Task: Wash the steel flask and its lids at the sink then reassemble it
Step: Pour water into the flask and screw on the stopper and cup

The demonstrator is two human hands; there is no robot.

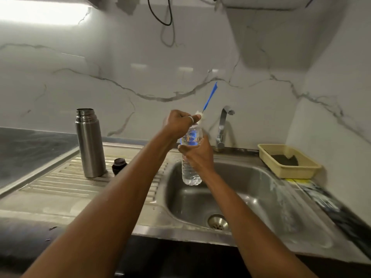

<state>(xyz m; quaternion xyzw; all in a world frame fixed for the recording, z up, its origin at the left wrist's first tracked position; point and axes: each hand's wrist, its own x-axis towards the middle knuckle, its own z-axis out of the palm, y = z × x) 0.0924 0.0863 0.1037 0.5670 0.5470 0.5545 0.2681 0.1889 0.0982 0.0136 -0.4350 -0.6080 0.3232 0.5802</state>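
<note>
Sink point(251, 187) of smooth stainless steel is shown, a ribbed drainboard point(60, 181) to its left. There the cylindrical brushed-steel flask point(90, 143) is stood upright and uncapped, a small dark lid point(119, 164) just beside it. Over the basin a clear, ridged plastic bottle point(190, 174) is gripped round its middle by the right hand point(197, 155); its top is pinched by the curled left hand point(176, 122), beside a thin blue stick point(209, 97). Washing seems not yet begun: the bottle's cap probably has to be twisted off next, a firm steadying grip being needed below.
</note>
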